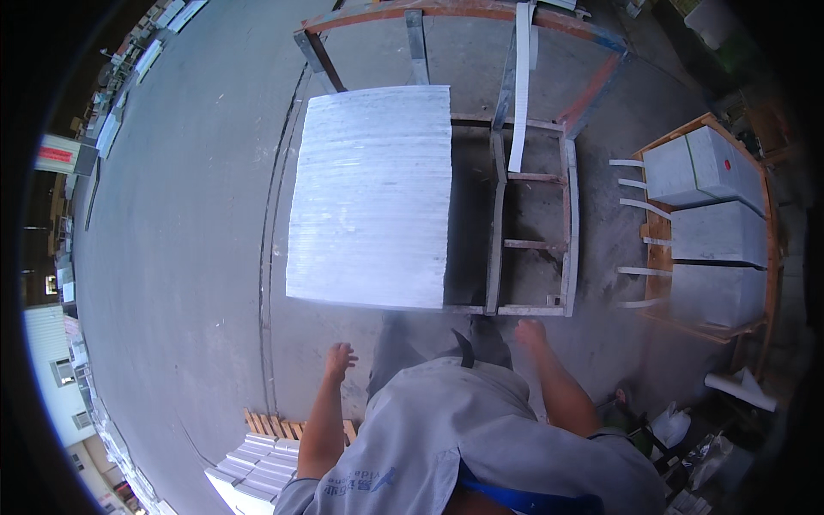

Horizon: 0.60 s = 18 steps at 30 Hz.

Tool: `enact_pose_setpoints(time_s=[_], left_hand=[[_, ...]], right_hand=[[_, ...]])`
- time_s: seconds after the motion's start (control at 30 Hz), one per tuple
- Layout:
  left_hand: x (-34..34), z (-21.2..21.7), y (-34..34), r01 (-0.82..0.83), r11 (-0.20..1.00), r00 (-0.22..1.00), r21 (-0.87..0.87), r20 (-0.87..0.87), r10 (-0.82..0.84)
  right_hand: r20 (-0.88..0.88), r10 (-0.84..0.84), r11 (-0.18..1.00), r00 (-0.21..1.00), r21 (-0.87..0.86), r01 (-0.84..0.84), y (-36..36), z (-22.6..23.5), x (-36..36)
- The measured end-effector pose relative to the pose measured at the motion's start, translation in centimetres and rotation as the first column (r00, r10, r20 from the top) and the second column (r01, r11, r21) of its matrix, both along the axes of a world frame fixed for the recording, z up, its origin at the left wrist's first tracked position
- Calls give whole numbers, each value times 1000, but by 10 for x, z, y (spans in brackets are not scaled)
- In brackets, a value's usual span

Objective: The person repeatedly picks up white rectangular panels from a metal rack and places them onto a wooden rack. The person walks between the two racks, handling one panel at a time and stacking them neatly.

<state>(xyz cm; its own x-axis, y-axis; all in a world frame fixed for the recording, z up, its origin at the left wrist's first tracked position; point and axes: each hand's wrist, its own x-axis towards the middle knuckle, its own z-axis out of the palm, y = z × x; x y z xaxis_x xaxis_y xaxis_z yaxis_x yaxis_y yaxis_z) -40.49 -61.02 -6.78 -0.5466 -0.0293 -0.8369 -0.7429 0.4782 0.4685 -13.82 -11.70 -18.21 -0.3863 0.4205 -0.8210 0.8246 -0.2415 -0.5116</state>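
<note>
My left hand (341, 361) hangs at my left side with nothing in it, its fingers loosely bent and a little apart. It is below the lower left part of a white stone slab stack (369, 197), apart from it. My right hand (530, 333) is just below the near right corner of a metal frame (569, 232). It appears empty, fingers slightly bent, and I cannot see it touching the frame. The ridged, layered white block covers the frame's left part. A long white strip (521, 94) leans over the far bar of the frame.
To the right, a wooden crate (708, 118) holds white blocks, with pale straps (644, 206) sticking out on its left. White slabs (245, 472) lie by a wooden pallet (275, 426) at lower left. A white bag (671, 425) and clutter lie at lower right. Grey floor (189, 215) stretches left.
</note>
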Motion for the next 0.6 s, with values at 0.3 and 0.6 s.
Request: enact_pose_setpoints(time_s=[0.3, 0.6], left_hand=[[-114, -51, -124, 78, 996, 997, -52, 25, -77], [-193, -119, -198, 90, 986, 996, -142, 23, -87]], right_hand=[[-10, -225, 967, 974, -123, 222, -163, 48, -141], [207, -53, 998, 977, -24, 59, -216, -11, -157]])
